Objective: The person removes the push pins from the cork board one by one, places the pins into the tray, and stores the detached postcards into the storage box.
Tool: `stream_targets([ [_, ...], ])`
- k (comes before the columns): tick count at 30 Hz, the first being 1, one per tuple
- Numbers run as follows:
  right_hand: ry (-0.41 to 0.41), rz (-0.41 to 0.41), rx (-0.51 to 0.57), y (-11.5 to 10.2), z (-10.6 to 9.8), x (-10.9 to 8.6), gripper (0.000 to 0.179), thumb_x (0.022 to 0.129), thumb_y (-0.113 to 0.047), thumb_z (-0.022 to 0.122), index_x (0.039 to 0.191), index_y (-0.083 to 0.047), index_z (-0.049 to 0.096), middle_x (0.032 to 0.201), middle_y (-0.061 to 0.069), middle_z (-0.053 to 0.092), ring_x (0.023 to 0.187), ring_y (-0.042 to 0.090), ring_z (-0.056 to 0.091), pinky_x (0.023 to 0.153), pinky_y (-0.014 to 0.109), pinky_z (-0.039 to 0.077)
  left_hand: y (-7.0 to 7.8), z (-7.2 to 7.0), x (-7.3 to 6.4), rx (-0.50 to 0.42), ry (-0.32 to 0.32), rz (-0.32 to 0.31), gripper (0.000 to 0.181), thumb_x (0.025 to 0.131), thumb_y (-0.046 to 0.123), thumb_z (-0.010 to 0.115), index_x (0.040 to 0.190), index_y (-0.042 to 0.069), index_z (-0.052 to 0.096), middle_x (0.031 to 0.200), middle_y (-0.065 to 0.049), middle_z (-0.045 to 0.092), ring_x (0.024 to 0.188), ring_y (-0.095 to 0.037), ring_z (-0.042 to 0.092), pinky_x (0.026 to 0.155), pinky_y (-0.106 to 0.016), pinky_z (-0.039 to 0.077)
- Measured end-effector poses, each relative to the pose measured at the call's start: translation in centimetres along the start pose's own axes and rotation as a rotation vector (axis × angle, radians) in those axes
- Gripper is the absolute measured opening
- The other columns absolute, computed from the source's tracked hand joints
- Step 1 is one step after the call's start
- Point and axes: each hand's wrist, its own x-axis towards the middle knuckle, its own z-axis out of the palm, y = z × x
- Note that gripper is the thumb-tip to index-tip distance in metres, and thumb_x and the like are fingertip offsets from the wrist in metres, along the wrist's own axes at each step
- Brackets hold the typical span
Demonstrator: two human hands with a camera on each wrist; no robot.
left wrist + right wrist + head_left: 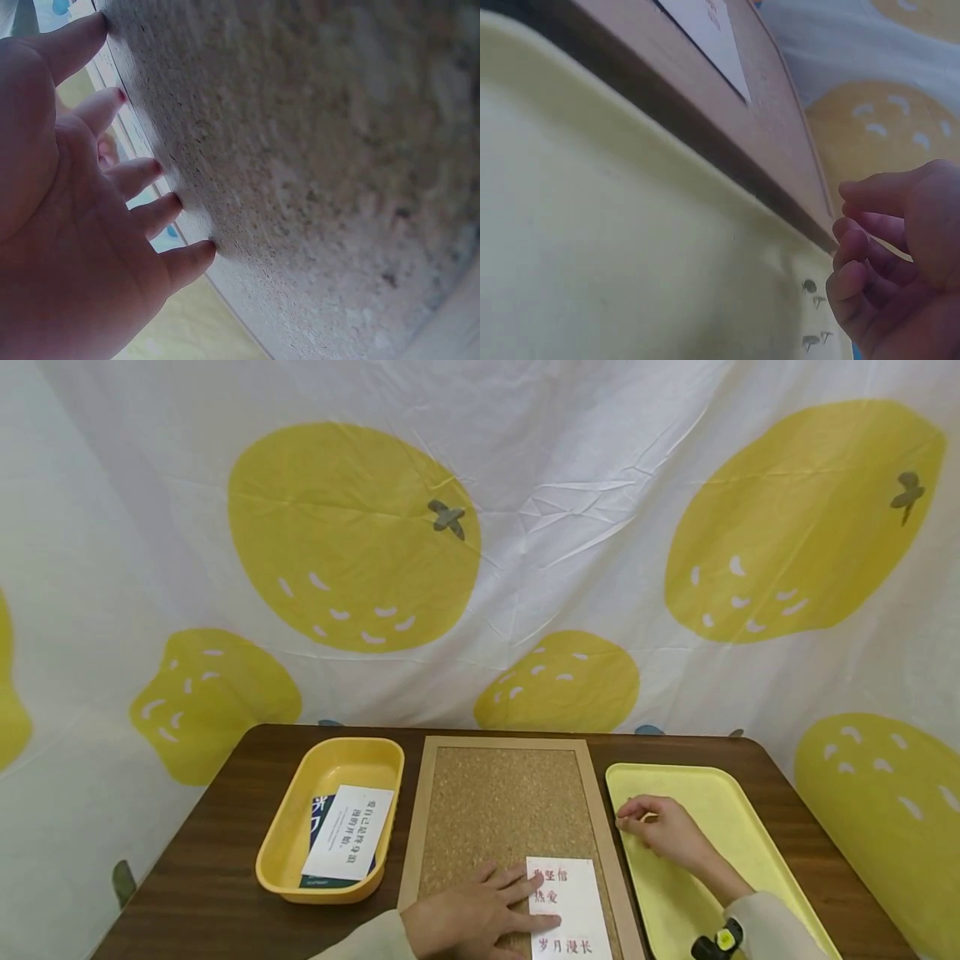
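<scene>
On the cork board [510, 802] lies a white card [573, 906] with red Chinese characters. My left hand [480, 910] rests with spread fingers on the board and the card's left edge. In the left wrist view, the fingertips [196, 259] touch the cork. My right hand [663, 831] hovers at the left side of the yellow tray [720, 802], thumb and forefinger tips close together. Anything between them is too small to make out. Several metal thumbtacks [810, 286] lie in the tray beside that hand in the right wrist view.
A yellow-orange basket [300, 797] at the left holds a white printed card [348, 832] over dark blue and green cards. The board's wooden frame [611, 860] stands between basket and tray on a dark wooden table [225, 835]. A lemon-print curtain [517, 568] hangs behind.
</scene>
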Motion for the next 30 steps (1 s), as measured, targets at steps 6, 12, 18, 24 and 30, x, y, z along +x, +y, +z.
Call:
stream_targets([
  [6,-0.050,-0.019,0.025,-1.0,0.6,0.0,0.011,0.092,-0.009,0.069,0.098,0.000,0.070,0.082,0.008,0.060,0.050,0.004,0.047,0.042,0.023,0.041,-0.4,0.4,0.3,-0.047,-0.022,0.003,0.056,0.101,0.054,0.041,0.153,0.051,0.021,0.166,0.009,0.014,0.153,-0.017,0.011,0.122,-0.045,0.021],
  [12,-0.112,-0.030,0.072,-1.5,1.1,0.0,0.013,0.092,-0.008,0.067,0.101,0.001,0.069,0.084,0.008,0.061,0.047,0.005,0.045,0.042,0.023,0.040,0.1,-0.2,0.0,0.001,-0.011,-0.007,0.056,0.100,0.055,0.042,0.153,0.049,0.025,0.165,0.009,0.018,0.152,-0.016,0.015,0.121,-0.044,0.024],
  [18,-0.170,-0.069,0.069,-2.0,2.1,-0.2,0.011,0.093,-0.003,0.063,0.100,0.002,0.069,0.083,0.009,0.061,0.048,0.005,0.046,0.042,0.021,0.041,0.2,-0.2,0.1,-0.003,-0.020,-0.018,0.056,0.100,0.056,0.043,0.153,0.050,0.026,0.165,0.010,0.019,0.152,-0.016,0.016,0.120,-0.044,0.025],
  [24,-0.228,-0.094,0.028,-2.7,3.5,-0.6,0.013,0.093,-0.011,0.067,0.101,-0.003,0.073,0.082,0.007,0.066,0.053,0.008,0.052,0.045,0.023,0.047,0.2,-0.3,0.0,0.031,-0.006,-0.014,0.056,0.100,0.057,0.042,0.153,0.049,0.026,0.164,0.009,0.020,0.152,-0.017,0.017,0.120,-0.043,0.026],
  [30,-0.232,-0.168,-0.061,-2.6,4.6,-1.0,0.014,0.089,-0.007,0.070,0.102,-0.005,0.075,0.087,0.000,0.068,0.068,0.004,0.057,0.054,0.024,0.051,0.2,-0.3,-0.1,0.031,0.005,-0.007,0.057,0.100,0.057,0.042,0.153,0.048,0.025,0.164,0.008,0.020,0.152,-0.017,0.017,0.119,-0.043,0.027],
])
